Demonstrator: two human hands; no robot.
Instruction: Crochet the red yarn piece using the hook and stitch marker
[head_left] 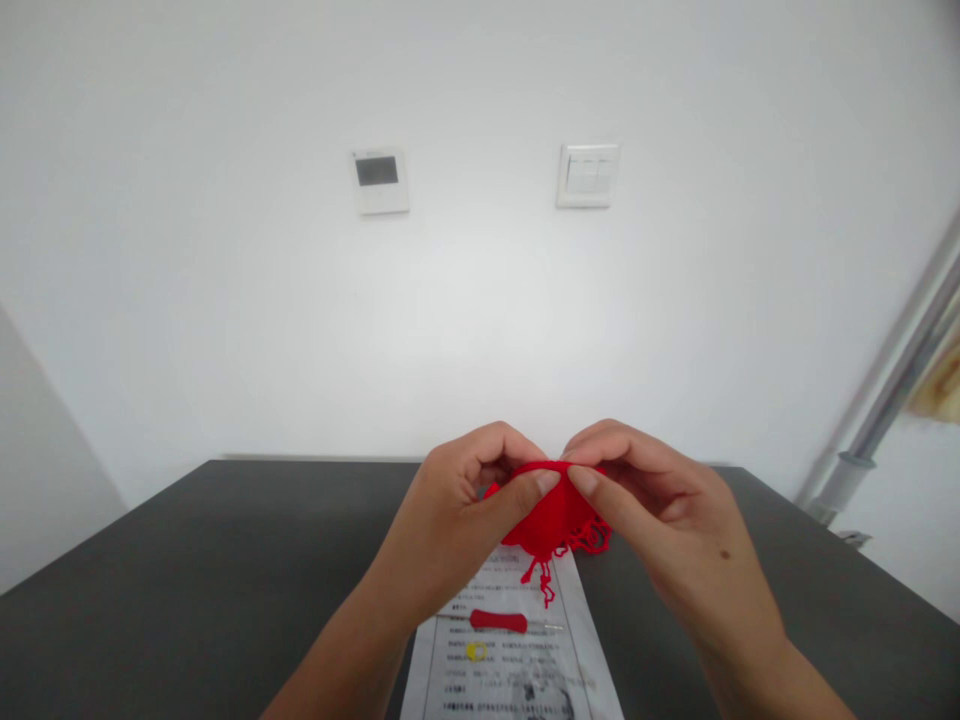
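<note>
Between my two hands is a red crocheted piece [553, 515], its top edge pinched by both. My left hand [469, 500] grips that edge with thumb and fingertips on the left. From the right, my right hand [660, 500] pinches the same edge, thumb close to the left thumb. Loose, crinkled red yarn [546, 582] dangles under the piece, and more is bunched near the right fingers. Below the hands, a crochet hook with a red handle [499, 621] lies on a printed sheet [510, 685]. Beside it sits a small yellow stitch marker [476, 651].
The dark tabletop [225, 580] reaches back to a white wall [480, 300]. A control panel with a dark screen [379, 182] and a white switch plate [588, 176] are on the wall. A grey metal pole [892, 400] slants at the right.
</note>
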